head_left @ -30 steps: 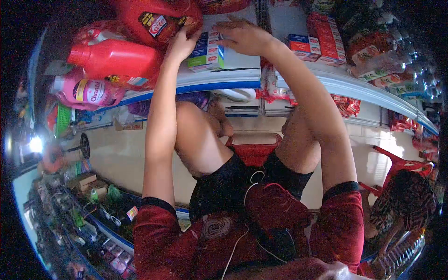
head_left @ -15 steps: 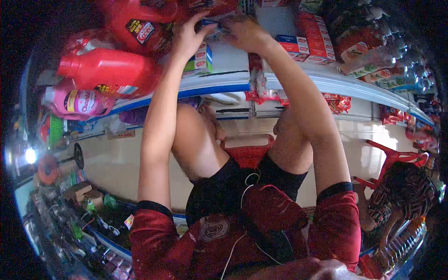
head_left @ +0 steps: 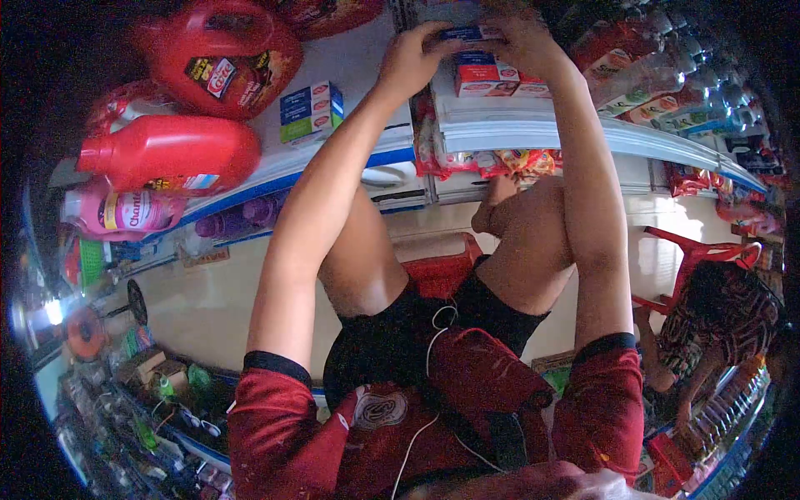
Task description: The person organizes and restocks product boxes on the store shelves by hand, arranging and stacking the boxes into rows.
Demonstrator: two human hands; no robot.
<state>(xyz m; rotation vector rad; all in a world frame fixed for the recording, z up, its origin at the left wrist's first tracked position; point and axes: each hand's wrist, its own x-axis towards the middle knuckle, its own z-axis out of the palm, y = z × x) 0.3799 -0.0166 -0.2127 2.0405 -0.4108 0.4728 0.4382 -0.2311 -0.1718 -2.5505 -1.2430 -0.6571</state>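
Note:
My left hand (head_left: 410, 63) is closed, thumb and fingers pinching the left end of a small blue-and-white box (head_left: 468, 33). On the box's other end is my right hand (head_left: 527, 47), its fingers curled and partly dark and blurred. The box is held just above a stack of red-and-white boxes (head_left: 487, 82) on the white shelf (head_left: 375, 125). Left of my left forearm stands a short stack of blue and green boxes (head_left: 310, 112).
Large red jugs (head_left: 218, 75) and a pink bottle (head_left: 125, 210) crowd the shelf's left side. Clear bottles (head_left: 650, 83) line its right. Red packets (head_left: 529, 162) lie on the lower shelf. A person (head_left: 717, 325) is at the right near a red stool (head_left: 692, 258).
Both hands have moved right, from beside the red jugs to above the red-and-white boxes, with the small blue box. The blue and green stack now shows uncovered.

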